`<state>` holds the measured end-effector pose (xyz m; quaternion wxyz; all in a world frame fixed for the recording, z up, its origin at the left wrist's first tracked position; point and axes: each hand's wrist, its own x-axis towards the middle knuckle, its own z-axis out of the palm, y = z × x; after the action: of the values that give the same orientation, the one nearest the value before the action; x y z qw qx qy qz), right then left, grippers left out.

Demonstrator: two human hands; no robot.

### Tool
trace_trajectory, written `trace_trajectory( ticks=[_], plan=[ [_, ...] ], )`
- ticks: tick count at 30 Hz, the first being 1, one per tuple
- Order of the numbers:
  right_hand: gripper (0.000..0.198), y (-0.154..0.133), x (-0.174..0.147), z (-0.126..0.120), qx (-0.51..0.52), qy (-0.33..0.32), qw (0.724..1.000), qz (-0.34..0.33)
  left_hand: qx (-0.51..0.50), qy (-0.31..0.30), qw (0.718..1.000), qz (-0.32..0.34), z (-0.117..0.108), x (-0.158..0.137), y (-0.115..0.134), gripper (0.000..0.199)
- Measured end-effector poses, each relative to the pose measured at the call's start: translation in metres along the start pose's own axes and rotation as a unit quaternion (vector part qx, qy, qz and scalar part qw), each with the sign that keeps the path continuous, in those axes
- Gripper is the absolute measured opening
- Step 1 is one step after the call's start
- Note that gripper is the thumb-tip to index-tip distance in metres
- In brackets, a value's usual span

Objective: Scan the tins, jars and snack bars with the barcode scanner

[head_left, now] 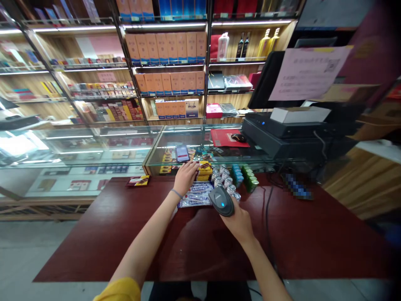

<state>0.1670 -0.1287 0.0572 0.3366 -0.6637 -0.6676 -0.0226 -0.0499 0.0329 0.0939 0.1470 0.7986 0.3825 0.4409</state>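
Observation:
My right hand [240,221] is wrapped round a dark grey barcode scanner [221,201] with a small blue light on top. Its head hides part of the goods behind it. My left hand [186,174] reaches forward with fingers stretched out, fingertips at the left side of a stack of yellow-and-brown snack packs [204,170]. Blue-and-white wrapped packets [196,194] lie in front of that stack. Right of it stand rows of silver-topped small containers [223,176], blue packs [237,174] and green cylindrical packs [249,179]. One yellow-and-dark pack [138,180] lies apart at the left.
The dark red counter [125,238] borders a glass display case [184,144] with a phone [182,154] on it. A computer mouse [238,137] rests on a red mat. At right are a monitor [266,81] and black machine [272,136]. A cable [267,217] crosses the counter.

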Motion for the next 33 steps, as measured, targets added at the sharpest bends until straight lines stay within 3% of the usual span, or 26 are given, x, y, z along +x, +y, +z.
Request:
trace_trajectory(
  ticks=[3,6,11,15,23,33],
  plan=[
    [0.038,-0.007,0.008,0.007,-0.004,-0.003,1.0,-0.015,0.017,0.062,0.998,-0.02,-0.027,-0.025,-0.014,0.037],
    [0.034,-0.019,0.017,0.017,0.002,-0.016,0.999,-0.046,0.11,0.098,0.987,-0.061,-0.061,-0.058,-0.044,0.035],
    [0.024,-0.044,0.029,0.036,0.003,-0.023,0.997,-0.078,0.264,0.069,0.953,-0.131,-0.12,-0.107,-0.095,0.035],
    [0.02,-0.06,0.035,0.052,0.022,-0.04,0.994,-0.102,0.332,0.026,0.93,-0.158,-0.148,-0.13,-0.123,0.041],
    [0.035,-0.059,0.032,0.081,0.06,-0.034,0.985,-0.16,0.37,-0.004,0.907,-0.2,-0.149,-0.143,-0.157,0.05],
    [0.037,-0.056,0.031,0.081,0.071,-0.031,0.98,-0.183,0.37,-0.023,0.898,-0.238,-0.148,-0.141,-0.17,0.054]
  ],
)
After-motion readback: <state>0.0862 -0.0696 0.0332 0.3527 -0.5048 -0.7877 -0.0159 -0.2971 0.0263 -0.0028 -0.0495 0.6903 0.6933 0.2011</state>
